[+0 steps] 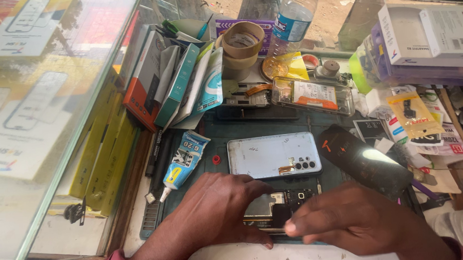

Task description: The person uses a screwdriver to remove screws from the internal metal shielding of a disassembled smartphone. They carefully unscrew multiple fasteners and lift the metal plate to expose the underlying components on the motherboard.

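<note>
Opened phone (279, 204): lower centre of the frame, lying flat on the dark mat (218, 133). Long axis goes left-right; camera end points to the right. Back is off, so metal shield, dark board and camera module are visible. Partly covered by both hands.
Left hand (215, 211): lower centre-left, palm down, fingers together, pressing on the phone's left part and its near edge.
Right hand (355, 219): lower right, fingers bent together, thumb tip at the phone's near edge. Cannot tell if smth is pinched under it.
Back cover (273, 155): pale blue-grey, just above the phone, also lying left-right, camera holes at its right end.
Glue tube (184, 162): left of the cover, nozzle pointing to lower left.
Black tool (364, 159): right of the cover, tilted, with bright reflection.
Tape roll (242, 41): upper centre, on a stack.
</note>
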